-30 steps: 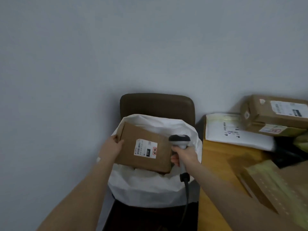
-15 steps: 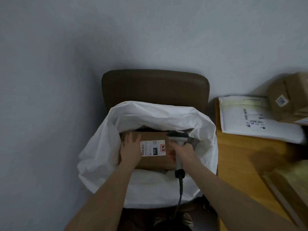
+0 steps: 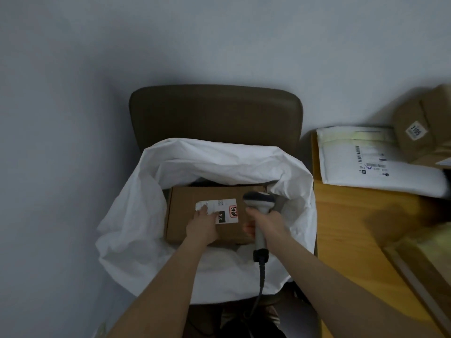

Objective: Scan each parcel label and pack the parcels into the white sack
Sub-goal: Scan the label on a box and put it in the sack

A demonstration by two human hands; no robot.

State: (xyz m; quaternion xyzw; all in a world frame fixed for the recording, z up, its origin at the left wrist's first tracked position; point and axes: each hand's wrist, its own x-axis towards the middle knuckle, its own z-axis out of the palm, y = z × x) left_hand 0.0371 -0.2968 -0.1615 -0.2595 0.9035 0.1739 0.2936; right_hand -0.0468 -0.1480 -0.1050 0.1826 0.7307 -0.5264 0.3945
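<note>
Pressing flat on top of the brown cardboard parcel [image 3: 185,211], the left hand [image 3: 202,226] has its fingers [image 3: 207,215] straight and together, gripping nothing, with their tips overlapping the left part of the white label [image 3: 225,211]. The rest of the label, with a black patch and a red-framed stamp, shows just to the right of those fingertips. Right of the label, the right hand [image 3: 269,222] has its fingers [image 3: 249,226] curled tightly round the handle of a grey barcode scanner [image 3: 260,204]. The scanner's head stands above the knuckles, over the parcel's right end, and its dark cable [image 3: 261,276] runs down from below the fist toward the person. The parcel lies level under both hands, inside the open mouth of the white sack [image 3: 219,162], whose crumpled rim rises around it on all sides. Beyond the fingers, the sack rests against the back of a dark brown chair [image 3: 214,111], with a pale wall [image 3: 97,69] behind. To the right of the scanner hand is a wooden table [image 3: 341,215]. At its far end lies a white padded mailer [image 3: 366,162] with printed barcodes, and a brown box [image 3: 412,132] bearing a sticker marked 7105 sits partly on top of it. Blurred cardboard [image 3: 419,269] fills the table's near right corner.
</note>
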